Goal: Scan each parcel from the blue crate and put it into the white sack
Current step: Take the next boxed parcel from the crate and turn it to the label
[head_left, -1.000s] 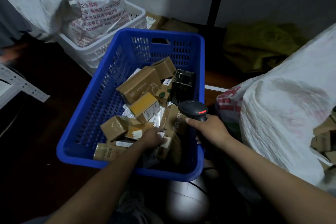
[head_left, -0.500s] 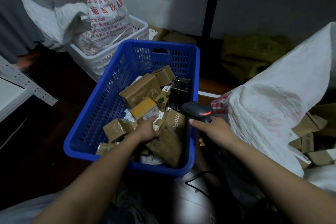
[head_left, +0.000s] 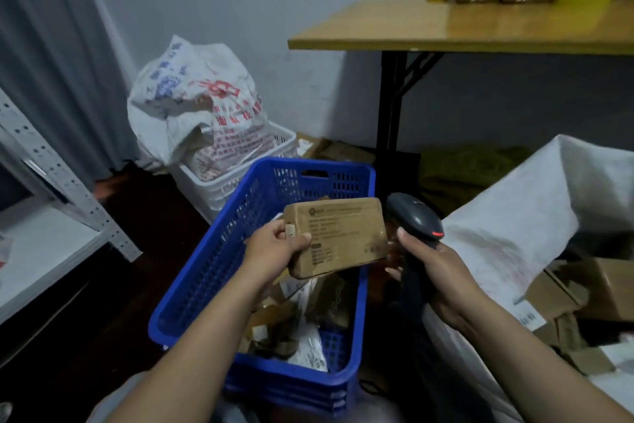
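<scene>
While the left hand point(head_left: 274, 249) holds the flat brown cardboard parcel point(head_left: 343, 237) by its left end, thumb on top and fingers curled under, the parcel is up in the air over the blue plastic crate point(head_left: 212, 271). The side with the printed label faces up.

Just right of that grip, the right hand point(head_left: 437, 273) is wrapped tight round the handle of the dark grey scanner gun point(head_left: 413, 216). The scanner's head sits just beside the parcel's right end, and a small red light glows on it. I cannot tell if the two touch.

Below the held parcel, more small brown boxes and white packets point(head_left: 284, 326) lie in a pile on the crate floor. Right of the scanner hand is the big white woven sack point(head_left: 514, 227), its mouth open, with cardboard boxes point(head_left: 583, 288) showing inside.

Behind the crate, away from both hands, a white plastic basket point(head_left: 240, 179) holds a stuffed white bag point(head_left: 192, 107) with red and blue print.
</scene>
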